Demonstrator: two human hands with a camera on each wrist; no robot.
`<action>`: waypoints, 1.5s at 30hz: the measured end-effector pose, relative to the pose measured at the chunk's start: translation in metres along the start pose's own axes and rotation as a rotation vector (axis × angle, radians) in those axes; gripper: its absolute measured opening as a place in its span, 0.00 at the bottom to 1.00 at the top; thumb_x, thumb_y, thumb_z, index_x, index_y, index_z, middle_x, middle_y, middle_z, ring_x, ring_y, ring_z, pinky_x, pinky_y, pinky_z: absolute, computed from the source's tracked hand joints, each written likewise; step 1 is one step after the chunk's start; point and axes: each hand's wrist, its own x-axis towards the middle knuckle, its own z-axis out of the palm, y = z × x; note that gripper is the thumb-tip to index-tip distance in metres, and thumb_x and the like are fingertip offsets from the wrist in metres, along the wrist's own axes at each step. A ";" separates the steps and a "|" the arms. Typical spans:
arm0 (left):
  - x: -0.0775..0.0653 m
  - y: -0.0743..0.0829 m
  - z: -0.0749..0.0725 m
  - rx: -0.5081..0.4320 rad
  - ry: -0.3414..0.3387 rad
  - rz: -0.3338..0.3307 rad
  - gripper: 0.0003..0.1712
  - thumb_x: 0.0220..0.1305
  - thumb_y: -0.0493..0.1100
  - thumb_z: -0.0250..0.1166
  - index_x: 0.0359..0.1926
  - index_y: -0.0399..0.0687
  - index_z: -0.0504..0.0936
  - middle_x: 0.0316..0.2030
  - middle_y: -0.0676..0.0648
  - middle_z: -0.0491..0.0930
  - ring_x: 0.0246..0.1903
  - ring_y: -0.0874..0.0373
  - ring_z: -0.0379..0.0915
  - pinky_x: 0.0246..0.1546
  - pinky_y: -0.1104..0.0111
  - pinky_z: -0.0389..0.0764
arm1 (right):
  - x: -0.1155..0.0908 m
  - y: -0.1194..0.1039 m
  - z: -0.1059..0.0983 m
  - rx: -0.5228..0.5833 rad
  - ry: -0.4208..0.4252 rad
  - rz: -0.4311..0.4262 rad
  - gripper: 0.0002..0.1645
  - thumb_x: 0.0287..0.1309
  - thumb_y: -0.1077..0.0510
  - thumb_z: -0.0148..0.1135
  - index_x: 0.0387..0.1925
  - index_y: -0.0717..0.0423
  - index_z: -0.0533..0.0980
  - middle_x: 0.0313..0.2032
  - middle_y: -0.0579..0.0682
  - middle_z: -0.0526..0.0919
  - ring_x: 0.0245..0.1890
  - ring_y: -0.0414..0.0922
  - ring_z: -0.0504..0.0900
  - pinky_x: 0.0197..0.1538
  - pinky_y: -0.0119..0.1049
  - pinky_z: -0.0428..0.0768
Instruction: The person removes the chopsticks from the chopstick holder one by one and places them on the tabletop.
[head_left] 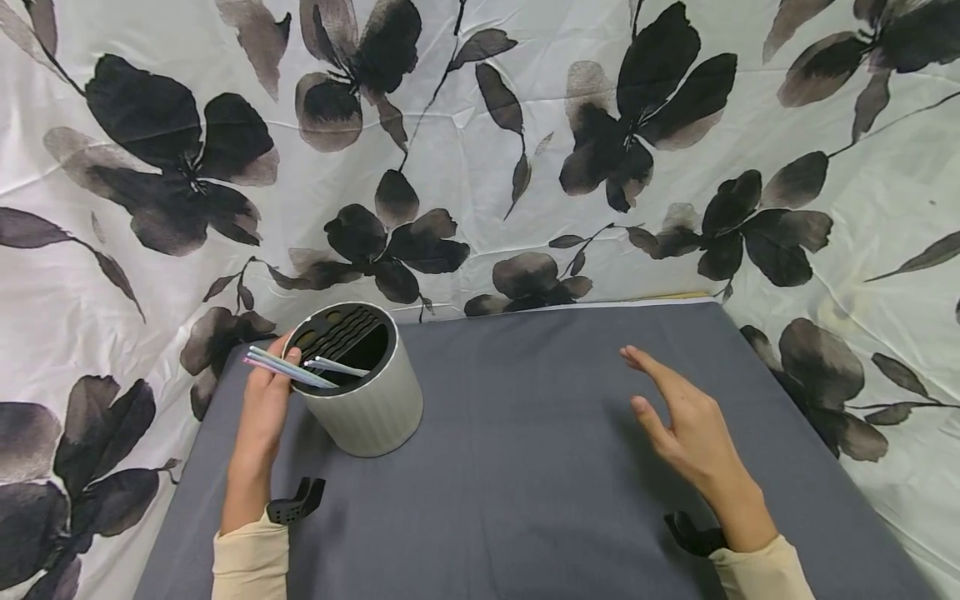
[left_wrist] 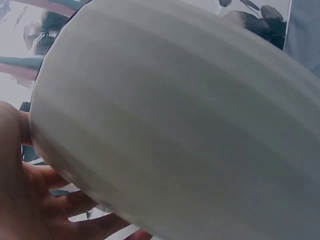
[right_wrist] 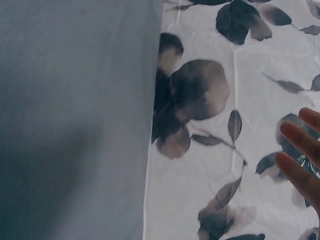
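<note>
A pale ribbed pen holder (head_left: 367, 414) with a dark slotted inside leans to the left near the back of the table. My left hand (head_left: 262, 417) grips it by its left side, the thumb near the rim and the fingers behind. Thin pastel pens (head_left: 288, 367) stick out over the rim on that side, and another light pen (head_left: 337, 366) lies within the opening. The holder's wall (left_wrist: 170, 120) fills most of the left wrist view. My right hand (head_left: 686, 425) hovers over the right of the table with fingers extended, holding nothing.
A grey cloth (head_left: 510, 467) covers the table. Behind it and at both sides hangs white fabric (head_left: 495, 192) with dark flowers. Black bands (head_left: 296, 502) sit at both wrists below cream sleeves.
</note>
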 end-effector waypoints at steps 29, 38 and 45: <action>-0.015 0.009 0.016 -0.152 0.189 -0.147 0.28 0.78 0.53 0.54 0.73 0.51 0.70 0.55 0.56 0.73 0.46 0.66 0.67 0.48 0.70 0.68 | 0.084 -0.074 0.083 0.526 -0.078 -0.185 0.33 0.61 0.65 0.72 0.68 0.59 0.74 0.63 0.55 0.82 0.65 0.48 0.80 0.69 0.34 0.74; -0.018 0.011 0.018 -0.217 0.200 -0.157 0.27 0.77 0.48 0.57 0.72 0.48 0.70 0.52 0.59 0.74 0.44 0.65 0.67 0.44 0.70 0.67 | 0.108 -0.096 0.112 0.621 -0.097 -0.244 0.28 0.66 0.60 0.71 0.65 0.59 0.76 0.62 0.54 0.83 0.64 0.47 0.81 0.67 0.39 0.77; -0.021 0.012 0.018 -0.228 0.198 -0.176 0.28 0.76 0.49 0.59 0.72 0.49 0.69 0.55 0.59 0.72 0.49 0.64 0.67 0.46 0.68 0.68 | 0.123 -0.114 0.131 0.697 -0.115 -0.279 0.27 0.65 0.62 0.71 0.64 0.60 0.77 0.60 0.54 0.84 0.64 0.47 0.81 0.67 0.41 0.77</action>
